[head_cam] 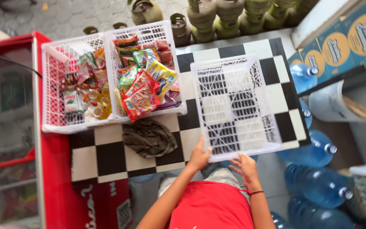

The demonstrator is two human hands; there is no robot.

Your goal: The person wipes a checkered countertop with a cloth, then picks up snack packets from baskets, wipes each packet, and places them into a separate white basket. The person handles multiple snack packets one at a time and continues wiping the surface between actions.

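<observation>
I am gripping the near rim of an empty white plastic basket (235, 106), left hand (199, 157) and right hand (245, 168) curled closed; it looks light, rigid, slightly flexible.

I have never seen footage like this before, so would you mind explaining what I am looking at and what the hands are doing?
There is no machine here: a person wears a camera on the head, so the single picture looks straight down at their own two bare hands. The left hand and the right hand both grip the near edge of an empty white plastic basket. It sits on a black-and-white checkered table. Further left stand two more white baskets: the middle basket is full of colourful snack packets, the far-left basket holds small sachets and packets. A crumpled grey-brown cloth lies in front of them. Blue water jugs stand on the floor.
</observation>
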